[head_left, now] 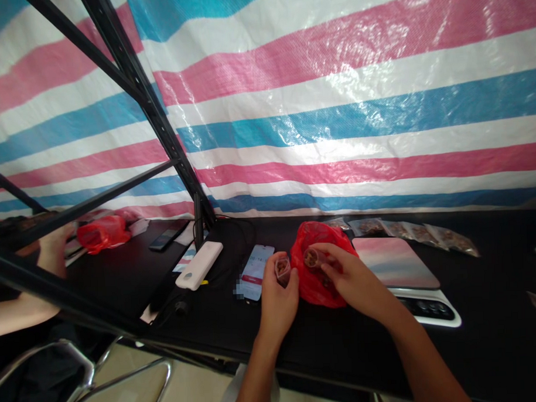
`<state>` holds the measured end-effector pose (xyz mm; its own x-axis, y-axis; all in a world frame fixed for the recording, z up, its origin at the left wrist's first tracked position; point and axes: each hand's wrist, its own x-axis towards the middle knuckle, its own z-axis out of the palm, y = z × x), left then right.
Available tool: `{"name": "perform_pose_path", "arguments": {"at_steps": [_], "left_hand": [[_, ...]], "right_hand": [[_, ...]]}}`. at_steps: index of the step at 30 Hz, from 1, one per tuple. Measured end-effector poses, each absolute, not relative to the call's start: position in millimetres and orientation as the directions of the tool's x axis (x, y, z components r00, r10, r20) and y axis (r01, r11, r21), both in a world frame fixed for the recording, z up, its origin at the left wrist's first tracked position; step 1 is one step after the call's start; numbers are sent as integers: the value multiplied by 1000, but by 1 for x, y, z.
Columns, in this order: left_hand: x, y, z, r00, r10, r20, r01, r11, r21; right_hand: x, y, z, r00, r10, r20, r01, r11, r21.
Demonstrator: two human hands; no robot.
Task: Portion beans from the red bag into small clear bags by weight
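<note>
My left hand (278,297) is closed on a small clear packet (282,267) with brown contents, held upright just left of a red plastic bag (317,281). The bag lies on the black table (497,345). Over the bag's top, my right hand (347,274) pinches a small brownish piece (313,257) between thumb and fingers. The two hands are a few centimetres apart.
A phone (257,272) with a lit screen lies left of my hands, a white power bank (200,265) beyond it. A digital scale (395,264) sits right of the bag, filled clear packets (422,232) behind it. Another person's arm (41,261) and a second red bag (102,232) are far left, behind a black metal frame (160,122).
</note>
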<state>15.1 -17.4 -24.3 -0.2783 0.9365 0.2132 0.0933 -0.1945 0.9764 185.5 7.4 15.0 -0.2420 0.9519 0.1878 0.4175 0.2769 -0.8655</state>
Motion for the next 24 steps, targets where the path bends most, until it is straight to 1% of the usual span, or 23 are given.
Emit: {"name": "perform_pose_path", "arguments": {"at_steps": [3,6,9,15,24], "left_hand": [[14,-17,-25,-253,944,211,114,-188,976],[12,-18,-25,-235,929,285,201,-240,950],[12,-20,-25,-218,919,328,253,-271,929],[10,-20,-28,-212,920,329,256,-272,928],[9,-20,-28,-181,915,361,307,-297,904]], "right_hand": [[177,3,20,-251,928,275,383,356,-852],[168,-2,24,-286,899,331,385,424,-819],[162,-5,26,-320,890,324,411,438,-799],[155,-8,28,-393,866,310,412,468,-782],[154,-6,25,-342,875,343,403,466,-787]]}}
